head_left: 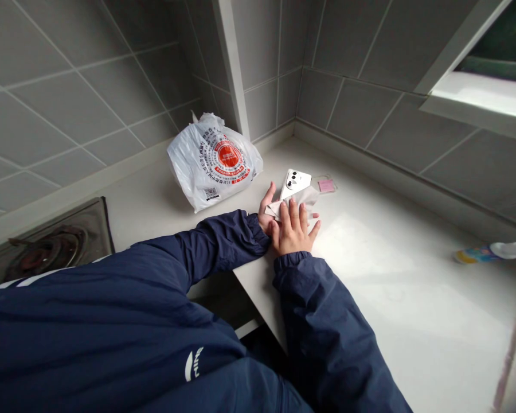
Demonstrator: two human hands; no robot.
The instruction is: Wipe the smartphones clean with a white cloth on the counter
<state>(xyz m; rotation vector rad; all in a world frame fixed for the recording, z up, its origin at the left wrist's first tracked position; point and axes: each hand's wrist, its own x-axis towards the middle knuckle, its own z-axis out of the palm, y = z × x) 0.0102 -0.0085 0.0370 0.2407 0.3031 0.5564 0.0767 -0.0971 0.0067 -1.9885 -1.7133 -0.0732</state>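
Observation:
A white smartphone (300, 181) with a dark camera cluster lies back side up, its lower part covered by a pale thin cloth or tissue (310, 198). My left hand (265, 211) is under the phone's lower end, thumb raised at the left side; a fingertip shows on the right. That hand supports the phone, though most of its fingers are hidden. On top, my right hand (294, 230) lies flat over the cloth with its fingers stretched and somewhat spread. Whether the cloth is one sheet or folded, I cannot tell.
A printed white plastic bag (217, 160) stands left of the phone. Behind it to the right lies a small pink square (326, 185). A stove burner (47, 252) is at far left, a bottle (477, 254) at far right. The pale counter (382, 275) ends at tiled walls.

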